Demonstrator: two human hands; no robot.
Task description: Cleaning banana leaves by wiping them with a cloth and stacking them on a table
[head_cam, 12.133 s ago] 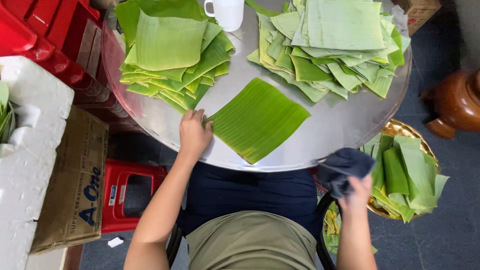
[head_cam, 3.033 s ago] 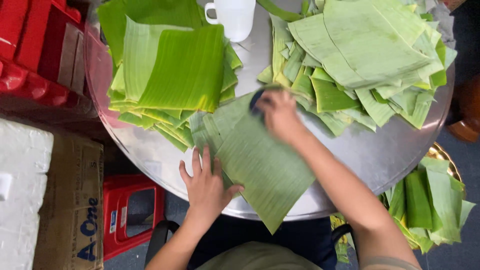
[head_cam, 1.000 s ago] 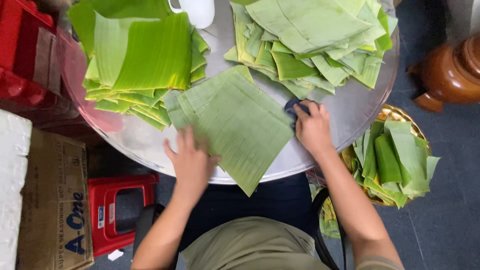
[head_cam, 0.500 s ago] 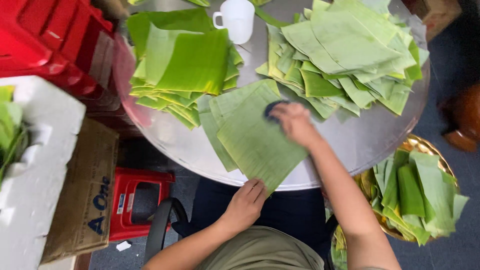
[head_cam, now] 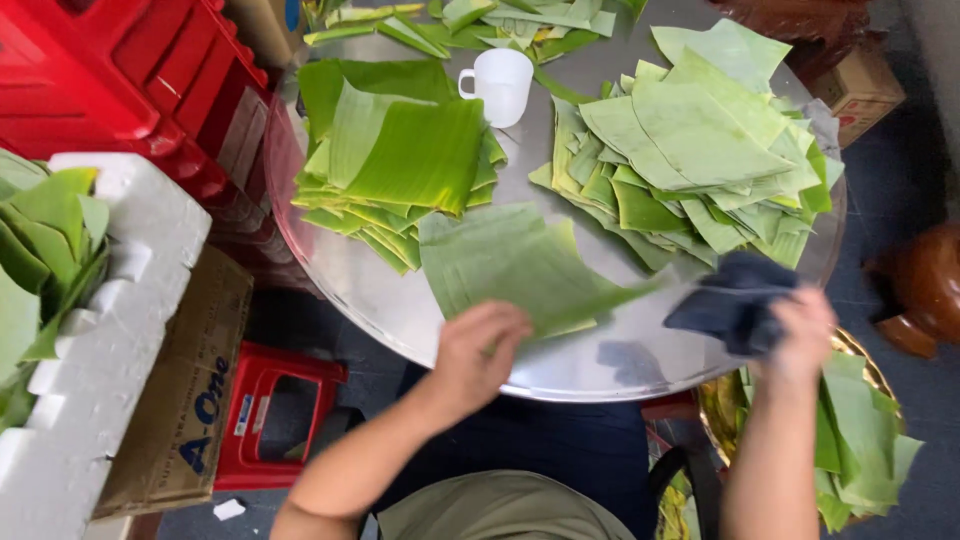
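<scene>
My left hand [head_cam: 478, 345] grips the near edge of a large pale green banana leaf piece [head_cam: 510, 265] and lifts it off the round metal table [head_cam: 610, 365]. My right hand [head_cam: 800, 325] holds a dark blue cloth [head_cam: 735, 300] at the table's right rim, off the leaf. A glossy stack of leaf pieces [head_cam: 400, 170] lies at the left of the table. A bigger, paler heap of leaf pieces [head_cam: 690, 150] lies at the right.
A white mug [head_cam: 500, 85] stands at the back between the piles. A basket of leaves [head_cam: 860, 440] sits low on the right, a brown pot [head_cam: 920, 290] beyond it. Red crates [head_cam: 110, 80], a white foam box [head_cam: 110, 330], a cardboard box [head_cam: 180, 400] and a red stool [head_cam: 265, 410] crowd the left.
My right hand with the cloth has left the leaf and drawn back to the right rim. My left hand has come up from my lap and taken the leaf's near edge.
</scene>
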